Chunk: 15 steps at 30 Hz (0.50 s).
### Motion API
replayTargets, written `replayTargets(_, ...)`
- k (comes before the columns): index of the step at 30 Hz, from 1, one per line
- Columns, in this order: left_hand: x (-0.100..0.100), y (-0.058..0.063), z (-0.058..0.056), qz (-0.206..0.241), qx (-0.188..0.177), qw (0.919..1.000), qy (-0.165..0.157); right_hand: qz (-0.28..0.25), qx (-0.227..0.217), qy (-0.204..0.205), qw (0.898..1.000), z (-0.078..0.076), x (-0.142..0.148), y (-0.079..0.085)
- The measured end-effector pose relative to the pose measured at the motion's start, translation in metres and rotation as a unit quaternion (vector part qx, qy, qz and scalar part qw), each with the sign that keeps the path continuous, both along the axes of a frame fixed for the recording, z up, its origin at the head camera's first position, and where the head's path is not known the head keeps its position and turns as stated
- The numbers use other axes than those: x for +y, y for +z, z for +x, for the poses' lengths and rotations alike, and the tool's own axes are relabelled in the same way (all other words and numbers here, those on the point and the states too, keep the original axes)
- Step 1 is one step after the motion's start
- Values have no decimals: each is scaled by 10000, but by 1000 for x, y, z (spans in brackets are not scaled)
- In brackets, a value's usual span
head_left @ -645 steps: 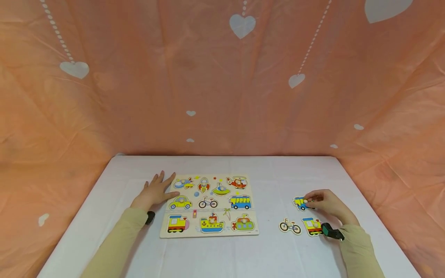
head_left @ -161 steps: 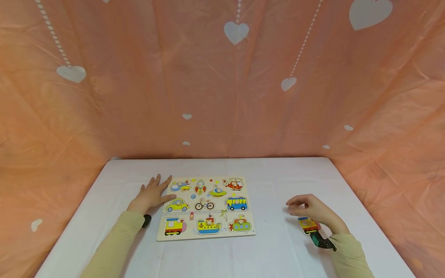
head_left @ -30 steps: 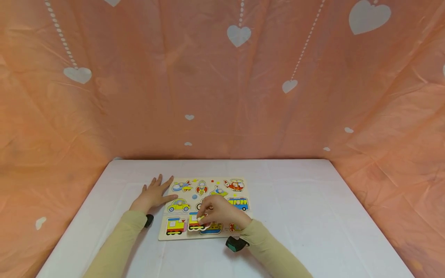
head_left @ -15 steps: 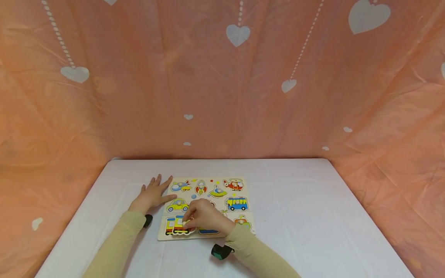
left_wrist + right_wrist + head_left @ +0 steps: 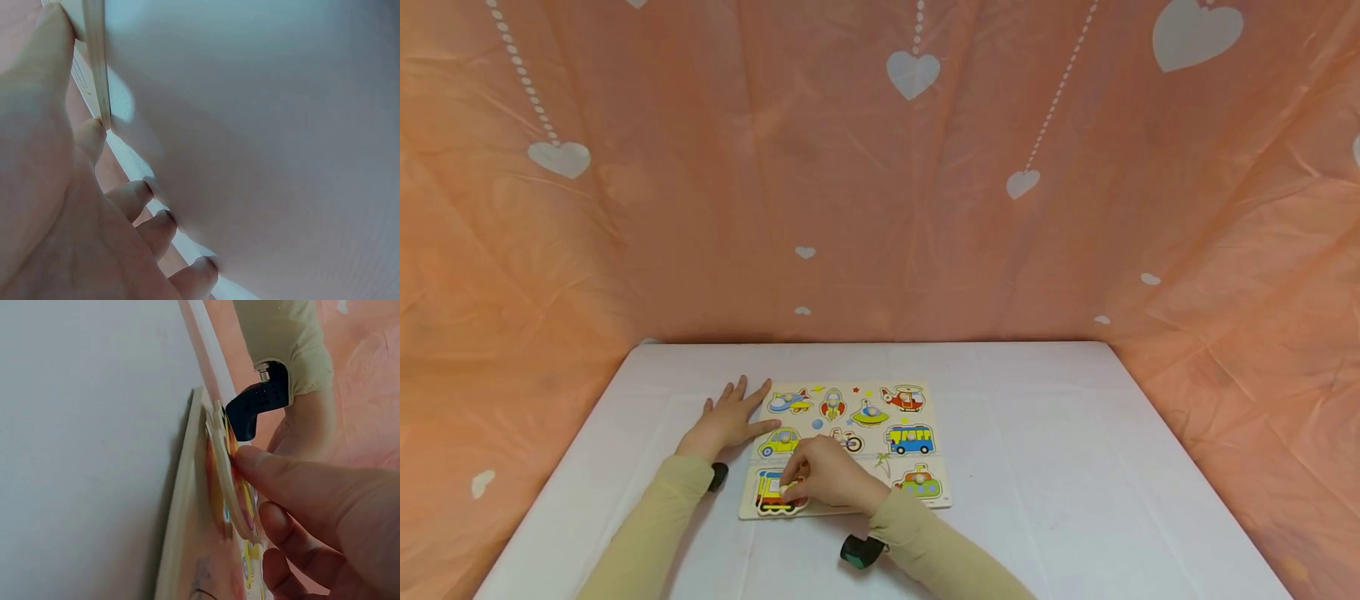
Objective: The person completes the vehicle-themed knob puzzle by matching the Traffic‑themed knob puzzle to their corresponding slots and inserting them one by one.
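A wooden knob puzzle board (image 5: 925, 463) lies on the table, with vehicle pieces sitting in its recesses. My right hand (image 5: 831, 473) pinches the knob of the train puzzle piece (image 5: 769, 503) over the board's lower left corner. In the right wrist view the train piece (image 5: 231, 481) stands slightly tilted just above the printed train. My left hand (image 5: 721, 423) lies at the board's left side with fingers spread. Its thumb and forefinger touch the board edge (image 5: 97, 62) in the left wrist view. The right hand covers the boat and part of the bicycle (image 5: 852, 442).
A white-covered table (image 5: 1045, 450) extends around the board on all sides. Behind and beside it hangs an orange cloth (image 5: 865, 183) with white hearts. A dark wrist device (image 5: 861, 552) sits under the right sleeve, another (image 5: 719, 477) at the left wrist.
Earlier, the bus, bicycle and train pieces lay at the right; bus and bicycle now sit in the board. My right hand has carried the train piece left to the printed train. The left hand stays put.
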<state>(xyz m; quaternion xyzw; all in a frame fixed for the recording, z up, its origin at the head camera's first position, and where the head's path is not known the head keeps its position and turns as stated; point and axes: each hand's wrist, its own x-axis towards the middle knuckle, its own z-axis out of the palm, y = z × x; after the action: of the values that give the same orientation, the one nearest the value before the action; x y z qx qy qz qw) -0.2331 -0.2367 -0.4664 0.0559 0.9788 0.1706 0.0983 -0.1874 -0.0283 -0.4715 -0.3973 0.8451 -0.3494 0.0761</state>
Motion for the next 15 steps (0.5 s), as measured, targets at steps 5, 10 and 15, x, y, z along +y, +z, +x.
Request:
replayTargets(5, 0, -1, -1, 14, 8, 10000, -1, 26, 57, -101, 9999, 1, -3, -4)
replayTargets(10, 0, -3, -2, 16, 20, 10000, -8, 54, -47, -276, 9996, 1, -5, -5)
replayTargets(15, -1, -4, -3, 25, 18, 10000, -19, 150, 34, -389, 9991, 0, -8, -5)
